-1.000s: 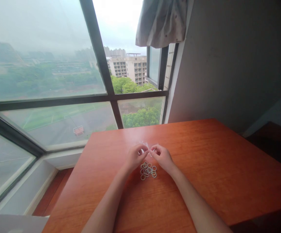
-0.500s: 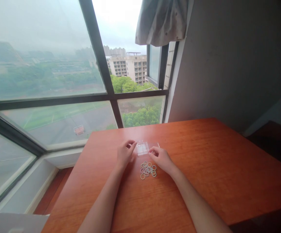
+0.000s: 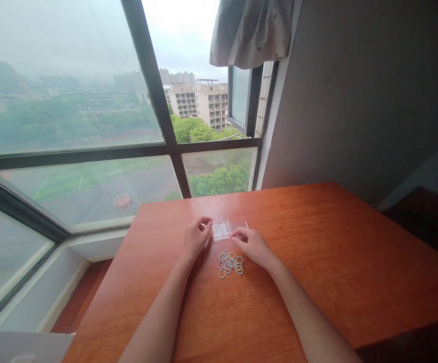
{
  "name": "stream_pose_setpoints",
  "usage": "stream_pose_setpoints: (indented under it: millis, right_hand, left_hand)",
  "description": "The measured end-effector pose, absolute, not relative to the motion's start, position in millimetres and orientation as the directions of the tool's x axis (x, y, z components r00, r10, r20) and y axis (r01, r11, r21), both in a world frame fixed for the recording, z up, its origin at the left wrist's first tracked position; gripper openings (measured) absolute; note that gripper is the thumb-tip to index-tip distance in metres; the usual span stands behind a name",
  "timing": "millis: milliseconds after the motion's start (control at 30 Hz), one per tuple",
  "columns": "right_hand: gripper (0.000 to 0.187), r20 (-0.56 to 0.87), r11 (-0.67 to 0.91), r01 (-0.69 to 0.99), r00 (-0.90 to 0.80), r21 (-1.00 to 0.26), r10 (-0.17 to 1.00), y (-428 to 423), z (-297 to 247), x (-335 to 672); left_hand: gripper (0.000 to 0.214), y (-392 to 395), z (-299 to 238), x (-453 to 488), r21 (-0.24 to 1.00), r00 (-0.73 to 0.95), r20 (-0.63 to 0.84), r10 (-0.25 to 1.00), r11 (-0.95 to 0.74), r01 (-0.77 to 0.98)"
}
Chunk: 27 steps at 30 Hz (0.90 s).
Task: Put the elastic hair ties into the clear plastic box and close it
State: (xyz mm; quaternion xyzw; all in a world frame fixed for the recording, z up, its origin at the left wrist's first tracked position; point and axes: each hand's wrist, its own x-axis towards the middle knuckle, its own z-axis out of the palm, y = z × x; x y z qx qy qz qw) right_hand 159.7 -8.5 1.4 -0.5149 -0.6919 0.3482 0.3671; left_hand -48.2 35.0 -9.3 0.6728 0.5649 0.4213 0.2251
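Note:
A small clear plastic box (image 3: 222,229) lies flat on the orange-brown wooden table (image 3: 317,242). My left hand (image 3: 195,238) rests at its left side, fingers curled, thumb and forefinger against the box's edge. On the other side, my right hand (image 3: 253,245) pinches the box's right edge with its fingertips. Just in front of the box, between my wrists, lies a loose pile of several small pale rings (image 3: 230,263). A thin pale sliver (image 3: 246,224) lies just beyond my right hand; I cannot make out what it is.
The table stands in a corner, with a large window (image 3: 90,126) along its far and left sides and a grey wall (image 3: 355,91) at the right. A bunched curtain (image 3: 251,30) hangs above. A low ledge (image 3: 33,297) runs below the window.
The box, held up between both hands a second ago, now lies on the table. My left hand let go, swung left, then came back to the box's left edge.

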Motion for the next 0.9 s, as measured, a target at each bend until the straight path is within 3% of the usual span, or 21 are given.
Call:
stream_pose_setpoints:
  millis: [200,333,667,900]
  right_hand:
    - [0.011,0.123,0.274,0.424,-0.351,-0.863,0.928,-16.1,4.4,157.8]
    - [0.013,0.115,0.351,0.507,-0.439,-0.788,0.891,-24.3,5.2,154.3]
    - [0.011,0.1,0.443,0.617,-0.509,-0.65,0.855,-29.5,4.8,151.7]
    - [0.013,0.115,0.428,0.584,-0.495,-0.689,0.861,-27.6,1.3,150.6]
  left_hand:
    - [0.021,31.5,-8.8,-49.6,0.786,-0.015,0.328,0.945,-0.264,0.558]
    - [0.022,29.4,-9.4,-49.0,0.789,-0.005,0.337,0.941,-0.28,0.548]
    - [0.021,28.7,-8.1,-47.0,0.773,0.0,0.343,0.939,-0.282,0.568]
    - [0.021,28.6,-8.8,-46.4,0.772,0.006,0.345,0.939,-0.287,0.567]
